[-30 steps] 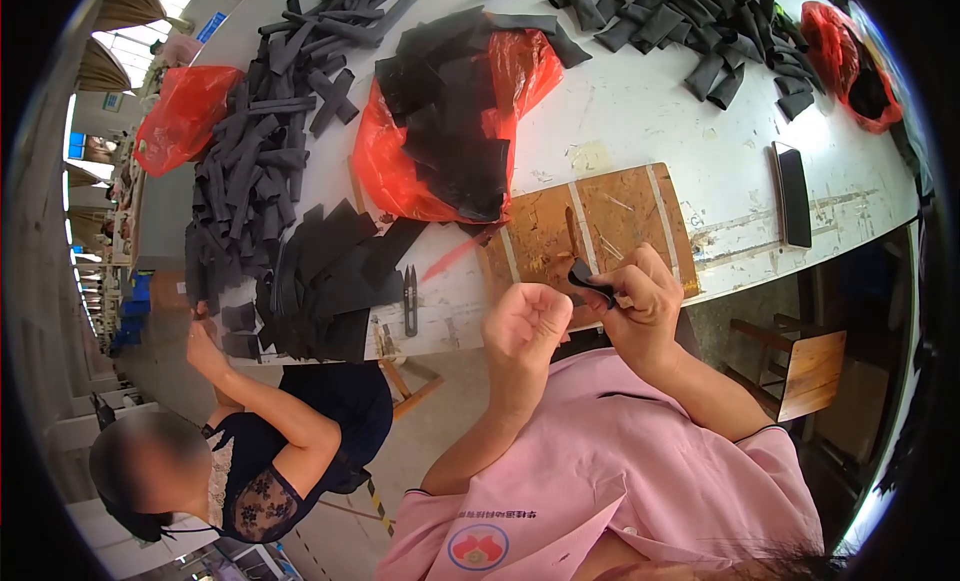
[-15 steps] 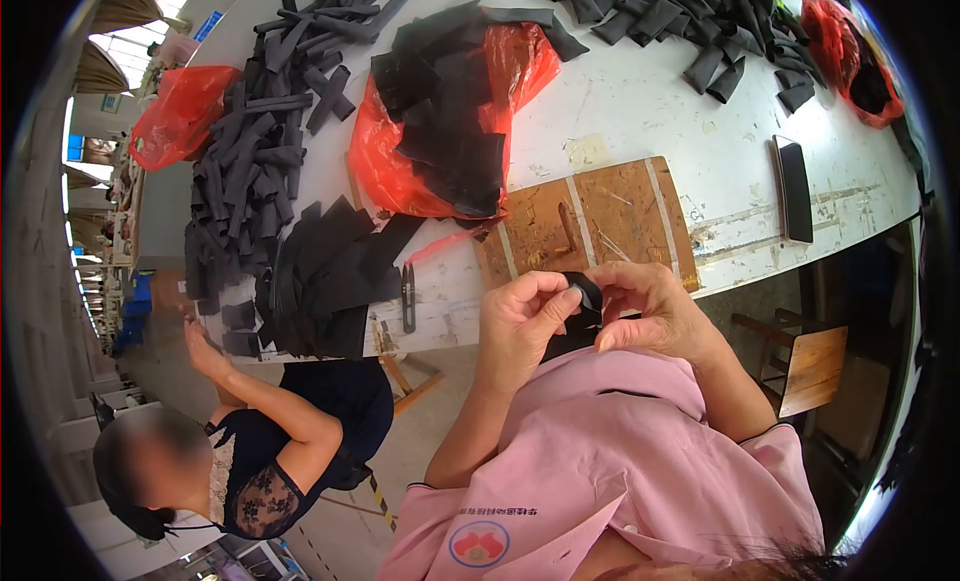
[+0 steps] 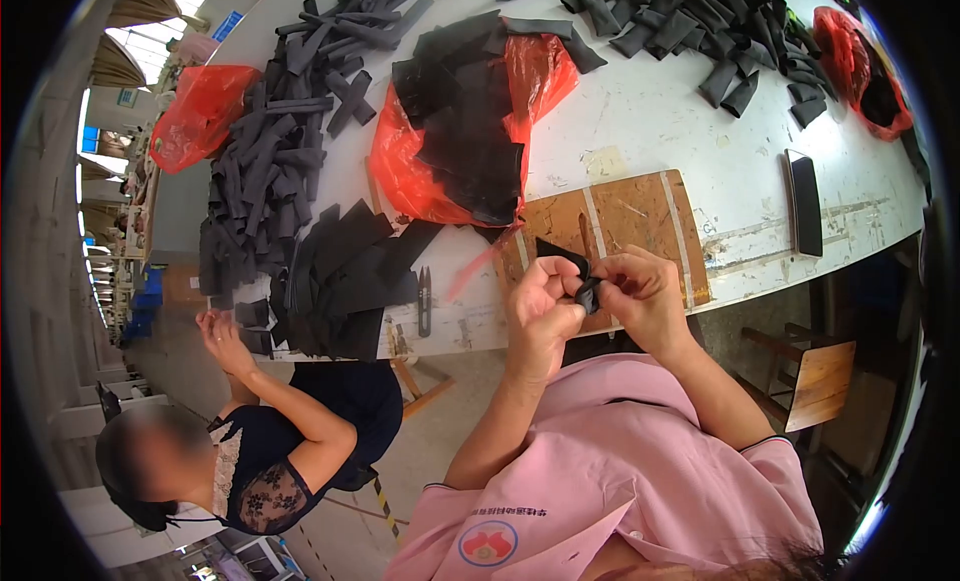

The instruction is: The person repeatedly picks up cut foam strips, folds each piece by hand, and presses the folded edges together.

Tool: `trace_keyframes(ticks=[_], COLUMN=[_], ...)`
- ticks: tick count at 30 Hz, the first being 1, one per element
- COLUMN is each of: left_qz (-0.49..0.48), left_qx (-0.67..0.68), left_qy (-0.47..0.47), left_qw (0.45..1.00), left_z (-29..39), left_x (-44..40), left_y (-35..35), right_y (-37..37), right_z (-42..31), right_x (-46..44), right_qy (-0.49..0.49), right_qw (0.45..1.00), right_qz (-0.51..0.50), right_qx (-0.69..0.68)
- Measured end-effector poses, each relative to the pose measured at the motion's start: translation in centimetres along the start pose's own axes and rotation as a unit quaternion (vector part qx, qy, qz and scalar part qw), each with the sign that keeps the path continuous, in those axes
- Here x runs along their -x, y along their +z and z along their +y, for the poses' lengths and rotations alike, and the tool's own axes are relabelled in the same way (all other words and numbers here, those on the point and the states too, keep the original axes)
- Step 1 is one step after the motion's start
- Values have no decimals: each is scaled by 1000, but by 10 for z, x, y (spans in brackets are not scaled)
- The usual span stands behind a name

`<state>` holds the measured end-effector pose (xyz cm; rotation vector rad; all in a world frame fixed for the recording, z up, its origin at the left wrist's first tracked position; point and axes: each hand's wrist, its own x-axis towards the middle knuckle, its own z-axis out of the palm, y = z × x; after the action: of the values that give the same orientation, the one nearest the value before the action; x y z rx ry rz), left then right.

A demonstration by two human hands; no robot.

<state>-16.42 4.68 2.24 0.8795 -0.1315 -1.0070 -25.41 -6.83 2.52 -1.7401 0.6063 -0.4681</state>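
Around the board (image 3: 650, 206) on the table (image 3: 700, 166), the bag (image 3: 545, 76) of fabric pieces (image 3: 455, 141) lies at ten o'clock. The phone (image 3: 804, 203) lies at three o'clock, the snips (image 3: 425, 306) near eight.

On the pink shirt (image 3: 640, 471), below and left of the grip of the left hand (image 3: 545, 306) and the right hand (image 3: 642, 293), runs a line of dark Chinese characters (image 3: 499, 512), too small to read with certainty. Just beneath that line is a round emblem (image 3: 488, 544) with a blue ring and a red figure; its central mark cannot be read surely. Far above and left of the grip, lettering on a blue sign (image 3: 228, 25) cannot be made out.
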Motion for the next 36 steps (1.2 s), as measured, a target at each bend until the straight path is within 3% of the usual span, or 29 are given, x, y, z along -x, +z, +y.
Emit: trace_keyframes(ticks=[1,3,4,5,7,8,9,12,14,17,20,21,24,25,28,31,34,35,36], left_qz=[-34,48,89,116,156,177,180,133,6,-153,-150,-31,85,91,113,112,40,39,-27], left_qx=[1,-146,-217,-290,-391,-439,-328,-210,-32,164,-67,-212,-338,-324,-278,-210,12,36,71], left_qy=[-23,26,51,137,186,209,214,65,-24,-132,-1,9,184,193,221,153,71,44,34], left_qw=[999,988,971,940,888,856,902,966,999,966,986,977,919,922,928,959,997,998,997], left_z=[4,0,-5,-16,-18,-20,-22,-3,-3,3,8,18,-5,-7,-8,-4,3,7,12], left_x=[2,0,-1,-5,-4,-3,-5,-3,-2,8,10,15,10,10,10,13,6,7,7], left_y=[2,3,3,-2,0,2,5,5,-7,-2,9,19,19,22,31,26,17,21,19], right_y=[-2,-8,-7,-5,-2,-3,-5,-5,-4,-7,-6,-11,-9,-9,-10,-14,-15,-15,-15], right_z=[2,8,11,16,21,21,22,23,22,16,13,7,0,1,-5,-10,-15,-20,-27], right_x=[0,-1,0,0,2,1,0,-1,1,5,3,2,3,2,1,5,2,2,3], right_qy=[80,233,251,268,274,259,244,228,222,164,83,95,-49,-132,-170,-27,91,78,66], right_qw=[988,893,869,841,784,810,833,865,859,845,890,874,967,980,983,995,956,951,946], right_qz=[-37,-106,-122,-138,-156,-164,-172,-144,-130,-172,-127,-113,-57,-27,-12,-34,-85,-92,-99], right_qx=[-128,-369,-409,-448,-534,-501,-466,-424,-442,-479,-429,-462,-242,-145,-61,-88,-267,-284,-301])
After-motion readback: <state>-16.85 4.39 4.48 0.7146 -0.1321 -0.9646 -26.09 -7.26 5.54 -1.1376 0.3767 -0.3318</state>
